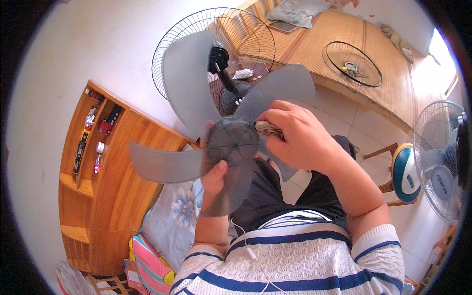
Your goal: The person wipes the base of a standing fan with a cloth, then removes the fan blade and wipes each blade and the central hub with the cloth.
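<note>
A grey plastic fan blade [189, 78] with several broad vanes is held up in front of me, its round hub [233, 139] toward my chest. My left hand [214, 178] grips it at the hub's left side, the thumb on the near face and the fingers partly hidden behind. In my right hand [297, 137] is a bunched greyish-beige rag [269, 129], pinched between thumb and fingers. The rag touches or lies very close to the hub's right edge, by the root of a vane; which of these I cannot tell.
Behind the blade stands a black fan stand [224, 73] with its wire rear grille [158, 61]. On the mat-covered bed [305, 46] lies a round wire grille [377, 73]. A second fan [441, 182] and a blue-and-white ball [407, 172] are at right; a wooden shelf unit [132, 162] stands left.
</note>
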Available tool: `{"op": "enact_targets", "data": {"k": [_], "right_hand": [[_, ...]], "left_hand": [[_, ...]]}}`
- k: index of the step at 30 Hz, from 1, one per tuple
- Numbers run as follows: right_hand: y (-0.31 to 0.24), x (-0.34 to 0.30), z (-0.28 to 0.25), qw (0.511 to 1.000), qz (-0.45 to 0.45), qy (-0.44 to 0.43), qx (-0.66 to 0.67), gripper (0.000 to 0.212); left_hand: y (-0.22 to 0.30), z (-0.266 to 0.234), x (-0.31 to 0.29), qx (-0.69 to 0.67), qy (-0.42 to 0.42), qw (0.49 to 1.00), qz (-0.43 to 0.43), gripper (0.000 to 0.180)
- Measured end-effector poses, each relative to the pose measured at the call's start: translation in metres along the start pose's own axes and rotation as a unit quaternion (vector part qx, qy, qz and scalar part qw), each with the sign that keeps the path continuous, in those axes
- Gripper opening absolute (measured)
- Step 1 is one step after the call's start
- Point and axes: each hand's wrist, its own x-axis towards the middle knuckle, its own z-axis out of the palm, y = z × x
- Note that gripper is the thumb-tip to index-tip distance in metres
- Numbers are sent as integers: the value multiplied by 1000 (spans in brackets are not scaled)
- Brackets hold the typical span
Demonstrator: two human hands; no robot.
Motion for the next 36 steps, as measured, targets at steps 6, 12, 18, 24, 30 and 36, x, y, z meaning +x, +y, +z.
{"op": "enact_targets", "data": {"k": [6,12,18,24,30,36], "right_hand": [[-9,-5,-4,992,4,121,41,23],[-13,-12,28,992,-5,128,-4,28],[-3,-20,57,985,46,159,56,28],[-6,-28,76,986,42,127,97,29],[-23,-29,69,992,-110,59,-13,29],[-9,-31,74,989,-113,49,-80,25]], "left_hand": [[8,-3,9,-75,1,997,3,81],[1,10,10,-94,-17,995,29,78],[-13,3,10,-13,55,994,89,74],[-15,2,17,46,112,977,174,79],[-22,-7,15,156,77,970,172,82],[-19,-7,15,141,88,973,162,81]]}}
